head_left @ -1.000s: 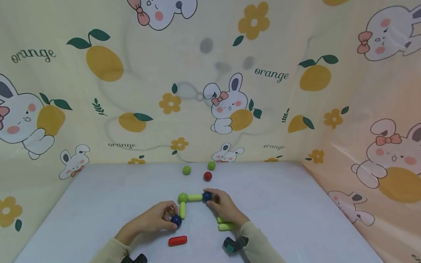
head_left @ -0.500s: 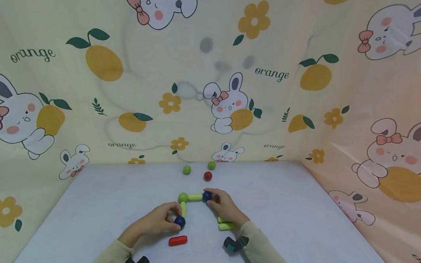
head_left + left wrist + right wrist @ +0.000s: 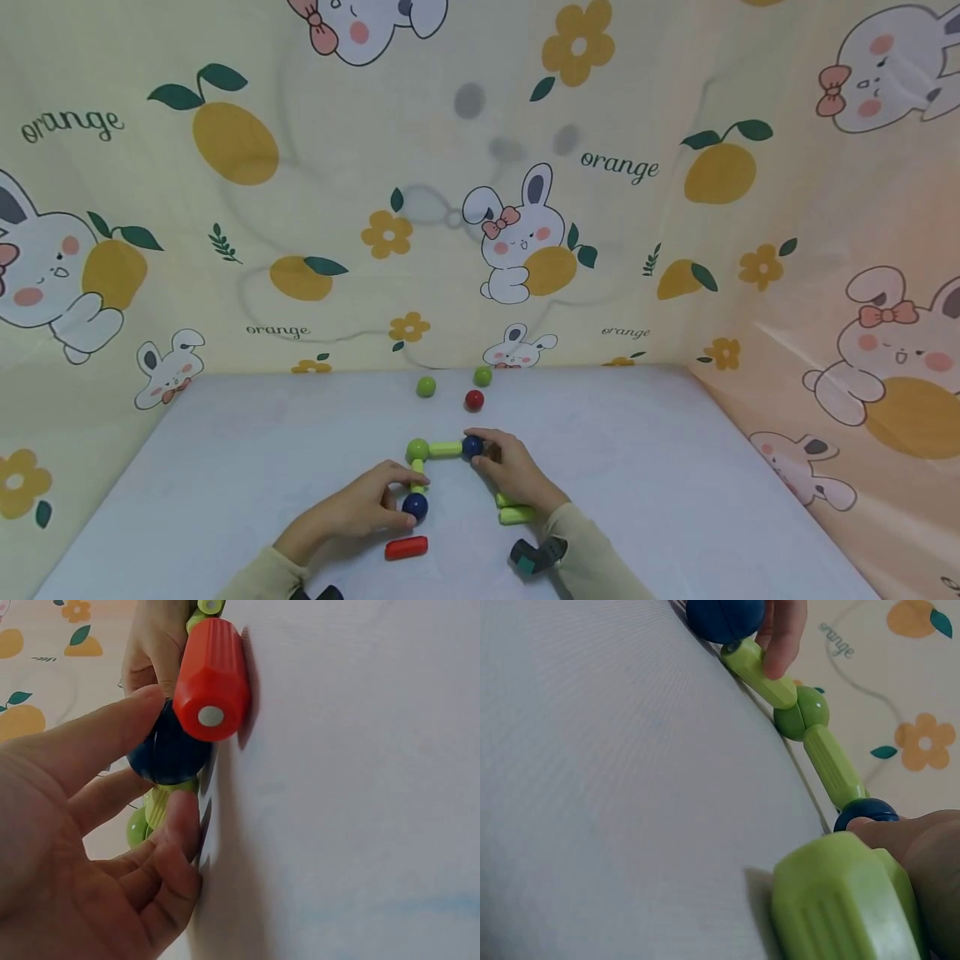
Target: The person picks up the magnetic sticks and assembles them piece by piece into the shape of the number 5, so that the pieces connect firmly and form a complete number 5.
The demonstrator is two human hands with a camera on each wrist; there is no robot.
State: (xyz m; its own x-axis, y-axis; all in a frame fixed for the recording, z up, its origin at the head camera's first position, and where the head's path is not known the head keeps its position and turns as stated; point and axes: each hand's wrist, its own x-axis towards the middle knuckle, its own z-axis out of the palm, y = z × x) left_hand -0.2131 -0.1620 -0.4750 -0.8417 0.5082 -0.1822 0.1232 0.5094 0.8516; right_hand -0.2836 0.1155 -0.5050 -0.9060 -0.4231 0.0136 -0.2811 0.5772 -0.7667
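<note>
My left hand (image 3: 352, 507) holds a dark blue ball (image 3: 415, 507) with its thumb, while a fingertip lies over a light green rod (image 3: 417, 467). That rod runs from a green ball (image 3: 417, 450); its other end (image 3: 733, 649) meets or nearly meets the blue ball. A second green rod (image 3: 446, 449) joins the green ball to another blue ball (image 3: 472, 447). My right hand (image 3: 517, 473) pinches this second blue ball between thumb and finger. In the left wrist view, the left thumb and curled fingers surround the nearer blue ball (image 3: 169, 750).
A red rod (image 3: 407, 547) with a pale metal end lies in front of the left hand. Light green rods (image 3: 516, 517) lie beside the right wrist. Farther back sit two green balls (image 3: 426, 386) and a red ball (image 3: 474, 400) on the white table (image 3: 637, 433).
My left hand has moved slightly right with the blue ball, bringing it under the near end of the green rod. A left finger now lies across that rod. The right hand stays put.
</note>
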